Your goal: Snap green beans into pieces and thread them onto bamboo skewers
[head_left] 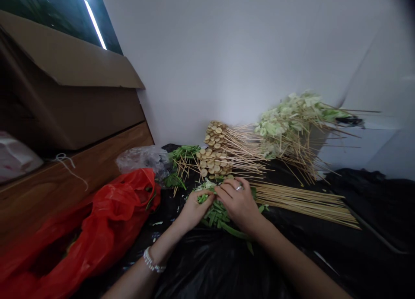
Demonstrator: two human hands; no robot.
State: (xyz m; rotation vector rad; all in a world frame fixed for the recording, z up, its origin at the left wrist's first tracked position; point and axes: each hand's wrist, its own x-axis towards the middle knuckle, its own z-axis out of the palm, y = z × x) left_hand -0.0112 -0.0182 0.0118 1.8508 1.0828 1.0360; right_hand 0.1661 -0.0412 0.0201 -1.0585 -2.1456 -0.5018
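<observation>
Bunched in my left hand (193, 209) are some green bean pieces (202, 198), with the fingers curled round them. My right hand (239, 203), a ring on one finger, meets the left fingertips. Its fingers are bent and pressed together, and whatever they pinch is hidden. Under both hands lies a heap of cut green beans (216, 217), with a longer green strip at its right side. Bare wooden skewers (304, 201) lie in a row just right of my right hand. Behind the hands are skewers threaded with pale round slices (214, 161).
Skewers of pale leafy cabbage (288, 117) are piled at the back right against the white wall. Skewered greens (184, 152) and a clear plastic bag (142, 160) sit left of the slices. A red plastic bag (119, 208) and cardboard box (81, 109) occupy the left. Black plastic (207, 264) covers the surface.
</observation>
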